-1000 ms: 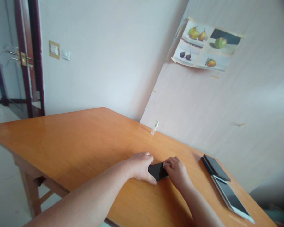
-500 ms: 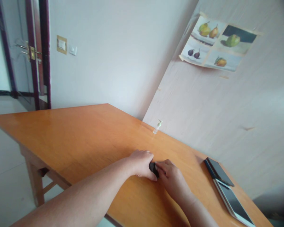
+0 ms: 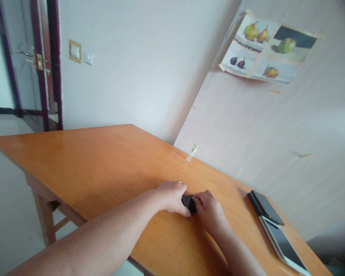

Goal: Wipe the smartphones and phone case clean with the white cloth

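A small dark object [image 3: 189, 203], black and flat-faced, sits between my two hands just above or on the wooden table [image 3: 103, 161]; its kind does not show. My left hand [image 3: 172, 197] grips its left side, thumb on the near side and fingers on the far side. From the right, my right hand [image 3: 208, 209] has its fingertips closed on the object's right end. The palms and undersides of both hands are hidden, as is part of the object.
A clear pump bottle [image 3: 190, 153] stands by the table's back edge. At the right lie a dark flat case [image 3: 266, 208] and a white-edged tablet [image 3: 284, 243]. Fruit pictures [image 3: 267, 50] hang on the slanted board. A door [image 3: 37, 65] is at the far left.
My right hand has shifted slightly right, and more of the black object shows between the hands. My left hand stays nearly in place. The view has tilted slightly.
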A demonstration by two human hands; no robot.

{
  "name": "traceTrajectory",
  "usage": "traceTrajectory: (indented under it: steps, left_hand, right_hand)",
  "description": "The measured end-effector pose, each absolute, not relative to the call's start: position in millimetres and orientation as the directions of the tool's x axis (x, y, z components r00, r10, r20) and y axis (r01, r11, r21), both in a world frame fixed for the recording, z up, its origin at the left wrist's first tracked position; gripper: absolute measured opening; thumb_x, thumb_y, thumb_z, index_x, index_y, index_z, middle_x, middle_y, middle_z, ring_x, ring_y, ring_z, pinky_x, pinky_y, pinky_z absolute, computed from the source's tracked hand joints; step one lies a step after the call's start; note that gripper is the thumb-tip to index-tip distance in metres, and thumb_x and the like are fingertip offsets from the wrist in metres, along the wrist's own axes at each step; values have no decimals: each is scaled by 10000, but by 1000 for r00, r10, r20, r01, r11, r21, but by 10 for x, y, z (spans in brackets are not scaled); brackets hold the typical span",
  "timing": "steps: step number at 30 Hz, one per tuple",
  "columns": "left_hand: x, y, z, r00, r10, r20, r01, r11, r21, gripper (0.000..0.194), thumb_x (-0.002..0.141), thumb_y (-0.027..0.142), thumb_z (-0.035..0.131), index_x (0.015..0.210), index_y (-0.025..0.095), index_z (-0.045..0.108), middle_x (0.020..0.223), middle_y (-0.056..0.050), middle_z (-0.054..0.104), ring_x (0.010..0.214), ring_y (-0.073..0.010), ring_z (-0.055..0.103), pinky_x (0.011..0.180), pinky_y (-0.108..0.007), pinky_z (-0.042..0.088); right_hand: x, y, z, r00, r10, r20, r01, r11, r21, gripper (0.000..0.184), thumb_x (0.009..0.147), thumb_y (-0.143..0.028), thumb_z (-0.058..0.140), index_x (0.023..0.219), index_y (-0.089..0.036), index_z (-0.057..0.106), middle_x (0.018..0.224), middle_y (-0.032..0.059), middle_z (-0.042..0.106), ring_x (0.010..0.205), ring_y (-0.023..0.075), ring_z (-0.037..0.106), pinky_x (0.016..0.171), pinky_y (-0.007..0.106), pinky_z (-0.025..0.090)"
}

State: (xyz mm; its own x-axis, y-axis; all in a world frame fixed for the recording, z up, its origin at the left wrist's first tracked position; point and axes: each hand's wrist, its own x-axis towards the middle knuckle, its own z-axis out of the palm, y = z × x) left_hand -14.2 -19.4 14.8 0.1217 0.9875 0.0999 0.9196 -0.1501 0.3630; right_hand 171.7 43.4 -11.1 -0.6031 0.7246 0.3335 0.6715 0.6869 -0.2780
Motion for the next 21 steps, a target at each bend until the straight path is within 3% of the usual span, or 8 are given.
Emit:
traceTrajectory:
  steps: [4,11,17,21]
  left_hand:
    - [-142,-211,165,120,988,92,918,-146,369,580,558,678,687,924,235,604,956,-65,678,824,-285,667,619,-328,463]
    - [-150,-189,141,124,986,111,918,-157,364,673,507,741,707,934,230,610,963,-68,679,835,-289,668,611,-323,458]
    - [-143,-186,129,109,989,101,917,-139,374,603,564,698,678,937,229,609,955,-73,685,829,-286,672,607,-323,458]
    - [-160,-177,127,107,990,92,915,-134,380,669,516,747,693,936,233,610,970,-71,686,835,-289,668,612,-326,462]
  right_hand:
    - [1612,342,-94,-693,647,317,549,759,-351,251,915,-199,480,923,-230,729,851,49,632,803,162,606,726,247,438]
    - [1837,698,-142,-466,797,385,756,584,-295,249,903,-231,492,904,-182,737,845,74,627,821,196,619,730,280,446]
    - [1534,392,-117,-682,640,354,504,762,-407,267,915,-215,485,964,-253,744,885,50,642,853,167,612,775,260,464]
    - [1670,585,-126,-589,736,333,616,676,-404,227,902,-269,529,900,-228,752,839,48,640,829,175,616,757,268,455]
